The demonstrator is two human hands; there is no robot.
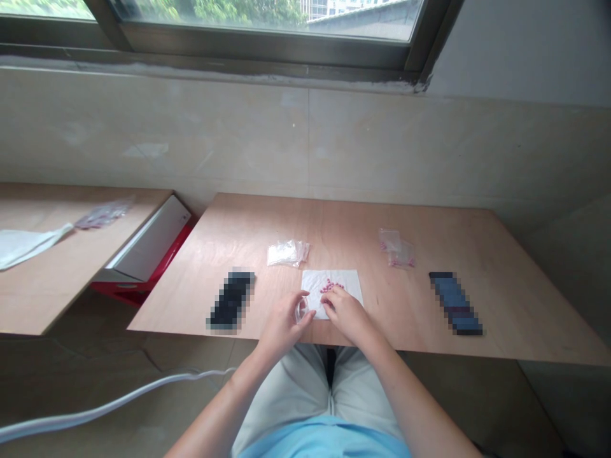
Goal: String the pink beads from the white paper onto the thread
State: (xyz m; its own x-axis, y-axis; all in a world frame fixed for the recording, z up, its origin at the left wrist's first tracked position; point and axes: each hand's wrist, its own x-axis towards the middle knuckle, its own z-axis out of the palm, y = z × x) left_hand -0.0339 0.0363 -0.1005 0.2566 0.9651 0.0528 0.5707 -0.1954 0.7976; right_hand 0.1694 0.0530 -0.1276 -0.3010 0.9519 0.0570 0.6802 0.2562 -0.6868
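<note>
My left hand (284, 322) is closed around a small, clear, round container (301, 310) near the front edge of the table. It holds this at the left side of a white sheet (353, 283). Small pink-red beads (329, 284) lie loosely scattered on the sheet. Over its right half, my right hand (347, 312) has its fingers bent and thumb drawn in, just at the near side of the beads. Whatever those fingertips may pinch is too small to make out.
Clear plastic bags (287, 253) lie behind the sheet, to the left. Bags with pink bits inside (400, 249) lie at the back right. Blurred-out dark phone-like slabs flank the sheet, one left (232, 300), one right (456, 304). A second table (95, 254) stands at left.
</note>
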